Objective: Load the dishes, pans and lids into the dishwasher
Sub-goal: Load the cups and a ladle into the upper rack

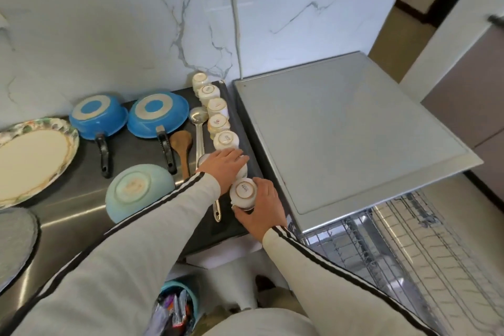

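A row of several white cups stands upside down along the counter's right edge, beside the dishwasher [354, 128]. My right hand [263, 206] grips the nearest cup [243, 191] from its right side. My left hand [226, 163] lies over the cup behind it [243, 169], fingers stretched across its top. Two blue pans [98, 114] [158, 114] sit upside down at the back. A pale blue bowl [136, 189] lies upside down near the front. A floral plate [32, 158] is at the left. The dishwasher's wire rack [395, 248] is pulled out at lower right.
A steel ladle [200, 131] and a wooden spoon [182, 147] lie between the pans and the cups. A grey round lid [13, 243] shows at the far left edge. A bin with wrappers [177, 305] stands on the floor below. A power cord [236, 22] hangs down the marble wall.
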